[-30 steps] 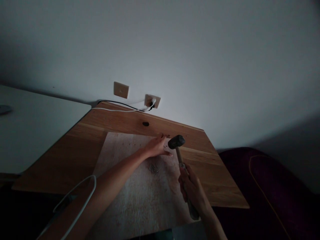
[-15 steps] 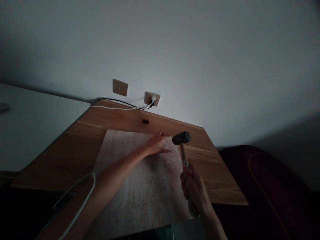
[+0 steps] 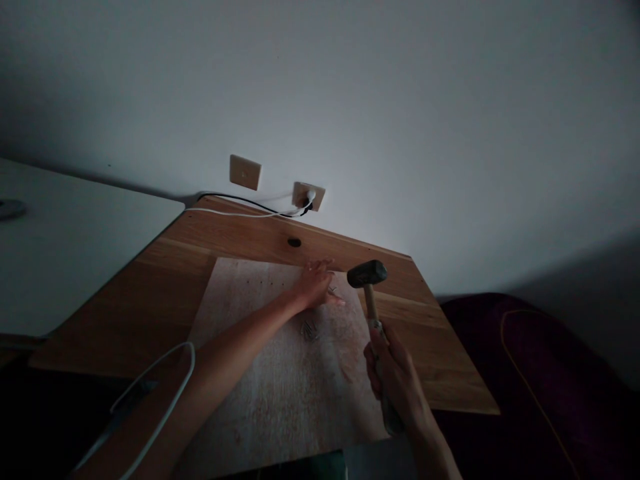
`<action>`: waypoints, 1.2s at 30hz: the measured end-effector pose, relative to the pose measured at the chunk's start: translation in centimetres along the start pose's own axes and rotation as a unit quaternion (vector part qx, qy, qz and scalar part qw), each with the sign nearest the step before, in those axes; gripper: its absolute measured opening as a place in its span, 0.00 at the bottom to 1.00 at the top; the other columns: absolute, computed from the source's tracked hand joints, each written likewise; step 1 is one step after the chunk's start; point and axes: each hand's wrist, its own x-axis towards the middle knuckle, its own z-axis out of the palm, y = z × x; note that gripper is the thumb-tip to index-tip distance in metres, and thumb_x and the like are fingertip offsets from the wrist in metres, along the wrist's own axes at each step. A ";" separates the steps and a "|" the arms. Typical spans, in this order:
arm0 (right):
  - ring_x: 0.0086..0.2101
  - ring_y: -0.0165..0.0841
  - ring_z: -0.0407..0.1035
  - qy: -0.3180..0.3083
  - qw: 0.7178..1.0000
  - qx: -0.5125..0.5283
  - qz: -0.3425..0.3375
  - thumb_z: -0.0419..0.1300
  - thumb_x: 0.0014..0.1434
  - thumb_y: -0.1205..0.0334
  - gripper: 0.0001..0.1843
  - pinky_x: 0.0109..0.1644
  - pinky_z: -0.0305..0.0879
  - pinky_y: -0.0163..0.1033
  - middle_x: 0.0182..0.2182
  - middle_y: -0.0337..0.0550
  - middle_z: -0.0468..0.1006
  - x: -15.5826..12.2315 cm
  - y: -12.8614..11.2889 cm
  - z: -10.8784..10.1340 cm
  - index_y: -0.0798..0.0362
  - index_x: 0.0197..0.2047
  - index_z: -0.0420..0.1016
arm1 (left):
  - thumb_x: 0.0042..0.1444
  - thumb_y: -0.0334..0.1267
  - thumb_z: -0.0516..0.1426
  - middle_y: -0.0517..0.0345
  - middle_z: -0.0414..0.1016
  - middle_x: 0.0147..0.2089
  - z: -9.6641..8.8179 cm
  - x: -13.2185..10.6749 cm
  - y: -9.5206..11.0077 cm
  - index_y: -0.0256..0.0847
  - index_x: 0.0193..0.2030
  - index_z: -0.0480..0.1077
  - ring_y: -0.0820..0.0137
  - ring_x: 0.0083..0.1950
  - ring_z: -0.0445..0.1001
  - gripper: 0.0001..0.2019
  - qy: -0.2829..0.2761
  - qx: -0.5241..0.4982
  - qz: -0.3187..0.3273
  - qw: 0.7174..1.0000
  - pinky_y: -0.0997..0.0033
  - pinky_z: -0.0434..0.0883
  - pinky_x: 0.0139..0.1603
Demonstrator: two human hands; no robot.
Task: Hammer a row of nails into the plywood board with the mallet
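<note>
My right hand [image 3: 393, 367] is wrapped round the handle of a hammer [image 3: 367, 274], whose dark head is raised above the right edge of a pale wooden board [image 3: 280, 387]. On the far part of that board rests my left hand [image 3: 316, 285], fingers spread and thumb held apart. A small light sliver, perhaps a nail [image 3: 332, 290], shows between thumb and fingers; I cannot tell whether it stands or lies. Nearer to me is a small pile of nails [image 3: 309, 329]. Left of the hand, several small dark dots form a row across the board.
The board lies on a wooden desk [image 3: 430, 333] against a wall. Cables [image 3: 240, 213] run to a wall socket [image 3: 309, 196]. A white surface [image 3: 80, 253] adjoins at left. Dark purple upholstery [image 3: 550, 373] is at right. A white cord [image 3: 191, 367] loops over my left forearm.
The fingers of my left hand have spread flatter on the board. The hammer stays raised in my right hand. The whole view has shifted slightly.
</note>
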 end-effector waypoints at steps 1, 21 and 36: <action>0.12 0.21 0.52 0.001 1.000 -0.002 -0.002 0.60 0.57 0.24 0.32 0.11 0.53 0.26 0.20 0.25 0.63 -0.1 -0.3 0.0 0.47 0.38 0.64 | 0.52 0.62 0.69 0.31 0.61 0.75 -0.1 0.0 0.1 0.35 0.51 0.79 0.39 0.75 0.58 0.32 -0.006 0.004 0.000 1.000 0.36 0.53 0.74; 0.16 0.28 0.60 0.004 0.999 -0.047 0.021 0.62 0.58 0.30 0.35 0.17 0.59 0.31 0.20 0.27 0.66 -0.4 4.0 0.0 0.50 0.53 0.72 | 0.50 0.49 0.73 0.41 0.71 0.65 0.1 -0.4 0.2 0.40 0.47 0.79 0.49 0.66 0.70 0.22 0.032 -0.029 0.033 0.999 0.50 0.69 0.68; 0.17 0.30 0.64 0.045 0.995 -0.080 -0.033 0.59 0.63 0.33 0.28 0.20 0.60 0.32 0.17 0.30 0.68 -0.5 5.3 0.3 0.51 0.47 0.74 | 0.56 0.46 0.70 0.45 0.75 0.56 0.2 -0.1 0.1 0.40 0.51 0.74 0.53 0.60 0.75 0.20 0.018 -0.018 0.058 0.998 0.51 0.73 0.63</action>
